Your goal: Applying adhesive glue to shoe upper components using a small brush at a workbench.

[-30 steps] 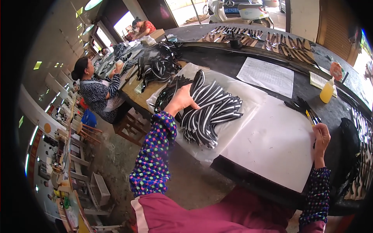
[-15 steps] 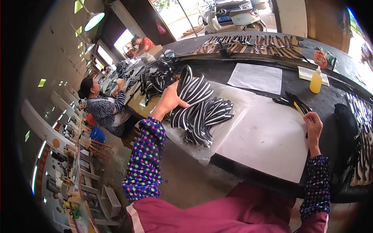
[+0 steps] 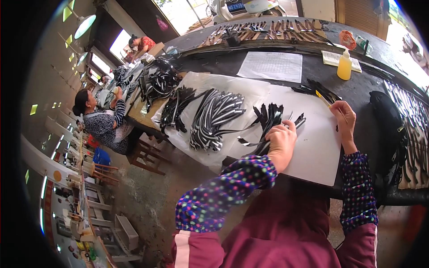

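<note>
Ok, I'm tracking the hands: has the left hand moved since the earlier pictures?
Yes, rightward: from the pile, left of the white board, the left hand has come over the board, holding strips.

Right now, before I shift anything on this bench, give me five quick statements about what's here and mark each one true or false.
1. Your left hand holds a bunch of dark strips. True.
2. Your right hand touches the striped pile. False: the right hand is at the right side of the white board, apart from the pile.
3. The striped pile lies on pale plastic sheeting. True.
4. The yellow bottle stands left of the gridded paper. False: the yellow bottle is right of the gridded paper.
5. A black pouch lies to the right of your right hand. True.
</note>
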### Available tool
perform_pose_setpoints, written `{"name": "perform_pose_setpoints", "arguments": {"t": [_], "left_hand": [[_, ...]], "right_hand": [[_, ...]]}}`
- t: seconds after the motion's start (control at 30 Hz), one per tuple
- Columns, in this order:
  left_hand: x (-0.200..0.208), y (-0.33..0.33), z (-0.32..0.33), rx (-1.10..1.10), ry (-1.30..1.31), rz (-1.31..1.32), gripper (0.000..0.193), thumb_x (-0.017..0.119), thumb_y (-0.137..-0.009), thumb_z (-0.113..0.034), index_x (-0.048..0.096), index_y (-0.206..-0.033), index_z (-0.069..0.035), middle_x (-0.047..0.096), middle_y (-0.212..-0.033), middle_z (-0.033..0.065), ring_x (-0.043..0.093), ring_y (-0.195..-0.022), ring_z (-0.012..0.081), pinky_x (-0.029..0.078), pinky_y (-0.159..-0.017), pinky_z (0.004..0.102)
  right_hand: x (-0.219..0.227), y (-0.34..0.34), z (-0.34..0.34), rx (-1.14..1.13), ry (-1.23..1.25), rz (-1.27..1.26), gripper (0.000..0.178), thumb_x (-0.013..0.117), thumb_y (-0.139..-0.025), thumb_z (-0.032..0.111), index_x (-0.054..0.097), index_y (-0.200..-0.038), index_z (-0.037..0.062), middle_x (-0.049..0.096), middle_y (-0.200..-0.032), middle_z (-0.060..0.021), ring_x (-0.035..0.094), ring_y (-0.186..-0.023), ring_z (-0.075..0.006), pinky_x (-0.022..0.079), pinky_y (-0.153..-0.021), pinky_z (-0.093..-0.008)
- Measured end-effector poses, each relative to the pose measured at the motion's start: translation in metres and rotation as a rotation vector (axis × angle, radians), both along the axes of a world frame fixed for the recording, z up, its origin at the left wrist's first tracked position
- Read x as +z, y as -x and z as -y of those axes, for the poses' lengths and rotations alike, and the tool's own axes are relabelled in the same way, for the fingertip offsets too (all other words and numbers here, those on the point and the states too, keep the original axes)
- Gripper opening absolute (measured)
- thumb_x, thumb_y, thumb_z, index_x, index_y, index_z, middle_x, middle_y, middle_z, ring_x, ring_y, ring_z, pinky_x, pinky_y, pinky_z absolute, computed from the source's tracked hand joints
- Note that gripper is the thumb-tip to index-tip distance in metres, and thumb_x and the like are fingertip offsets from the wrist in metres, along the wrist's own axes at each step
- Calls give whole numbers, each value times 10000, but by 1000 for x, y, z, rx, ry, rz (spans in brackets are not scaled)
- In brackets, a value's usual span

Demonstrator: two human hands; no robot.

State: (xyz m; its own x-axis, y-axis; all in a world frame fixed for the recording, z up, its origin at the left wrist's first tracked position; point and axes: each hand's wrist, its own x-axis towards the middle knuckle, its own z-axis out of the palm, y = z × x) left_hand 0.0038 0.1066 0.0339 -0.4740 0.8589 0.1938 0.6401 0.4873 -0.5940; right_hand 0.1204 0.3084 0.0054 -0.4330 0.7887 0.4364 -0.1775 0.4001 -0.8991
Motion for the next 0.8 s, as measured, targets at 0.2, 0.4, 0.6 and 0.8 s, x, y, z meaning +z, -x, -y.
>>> {"name": "perform_pose_setpoints", "arguments": {"t": [0.2,0.4,0.6,0.8], "left_hand": [[-10,-27,-32,264,218,-17,580,572,-896,-59,412,-1454,-49,674,-1028,330,681,-626,340,564,-483,447],[94,14,-12,-12,153,1005,805,708,-826,-510,455,-1469,-99,696,-1138,204,672,-1108,348,540,-931,405],[73,124,76,-180,-306,862,388,756,-825,-242,667,-1141,-34,724,-960,178,698,-915,329,554,-811,392],[37,135,136,-152,-21,483,332,715,-880,-352,642,-1062,-84,691,-1010,118,614,-1069,313,440,-887,478]], "right_hand": [[4,-2,-2,-40,12,-31,48,670,-872,-16,671,-894,27,630,-821,28,562,-785,-55,456,-737,-194],[0,-6,-1,-80,21,-17,62,674,-875,-17,683,-916,28,627,-838,39,560,-799,-45,443,-744,-175],[2,-5,5,-18,-3,-59,43,683,-867,-6,676,-904,15,651,-827,12,587,-797,-64,476,-745,-205],[4,-3,10,11,-4,9,43,680,-862,-7,669,-895,17,649,-828,11,589,-797,-62,479,-745,-208]]}}
